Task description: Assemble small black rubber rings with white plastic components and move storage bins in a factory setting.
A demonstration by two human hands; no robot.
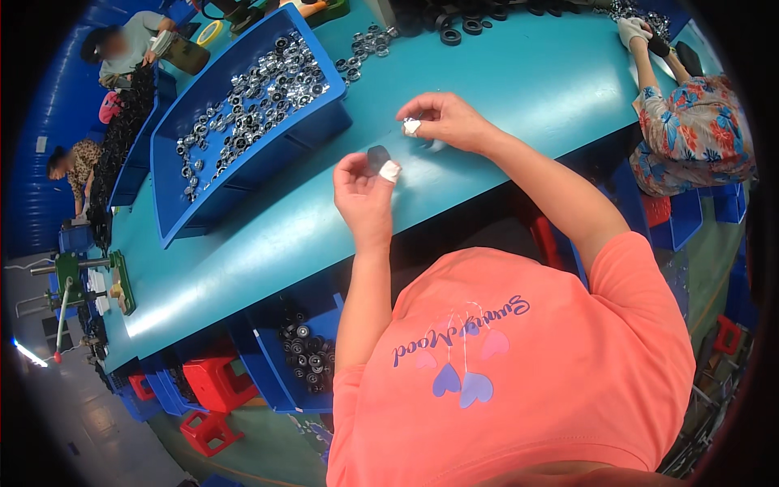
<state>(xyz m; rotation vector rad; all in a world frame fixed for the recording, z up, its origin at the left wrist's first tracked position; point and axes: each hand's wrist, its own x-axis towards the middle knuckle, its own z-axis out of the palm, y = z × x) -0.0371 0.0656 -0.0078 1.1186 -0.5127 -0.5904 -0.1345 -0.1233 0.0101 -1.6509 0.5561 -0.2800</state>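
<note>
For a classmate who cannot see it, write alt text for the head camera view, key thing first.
A person in a coral T-shirt works at a teal table: the left hand pinches a small dark round disc in taped fingertips, and the right hand rests fingertips on the tabletop. A long blue plastic bin of shiny metal rings lies to the left.

- Table: teal, glossy, centre to upper right.
- Bin, upper left: bright blue; silver-metal rings inside.
- Small disc in left hand: dark grey.
- Fingertip wraps: white, both hands.
- Shirt, lower right: coral-orange w/ purple script, purple + pink hearts.
- Co-worker's top, right edge: floral, red/blue/orange.
- Stools, lower left: red.
- Black rings, top centre.
</note>
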